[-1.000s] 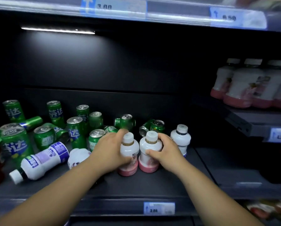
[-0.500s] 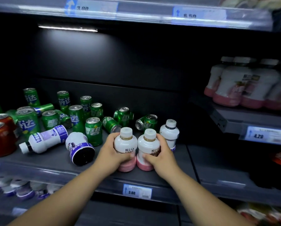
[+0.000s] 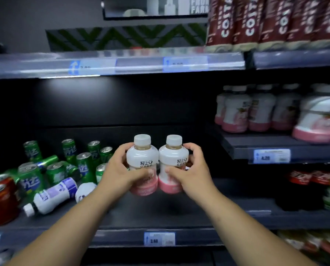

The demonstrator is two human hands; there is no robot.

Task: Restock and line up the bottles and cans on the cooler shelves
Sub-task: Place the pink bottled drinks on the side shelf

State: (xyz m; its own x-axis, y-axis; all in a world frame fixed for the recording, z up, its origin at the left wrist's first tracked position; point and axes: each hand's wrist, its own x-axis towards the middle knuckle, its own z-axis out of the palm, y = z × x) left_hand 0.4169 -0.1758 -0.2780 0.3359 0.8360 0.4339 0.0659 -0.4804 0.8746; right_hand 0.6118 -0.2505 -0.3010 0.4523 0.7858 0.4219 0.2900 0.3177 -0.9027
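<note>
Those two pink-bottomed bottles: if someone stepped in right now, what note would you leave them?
Now: the left grip holds the left bottle; the right grip holds the right bottle. Both are upright, touching, apparently lifted off the middle shelf.
On the right shelf stand matching bottles, probably where these belong.
Done: that row looks tidy.
Left: place the pair; stand up and line up the green cans, several lying down, and the purple bottle on its side.

Free to pass over bare shelf [image 3: 179, 214] at centre; blocked left by cans [image 3: 85, 166] and toppled bottle [image 3: 53, 196].
</note>
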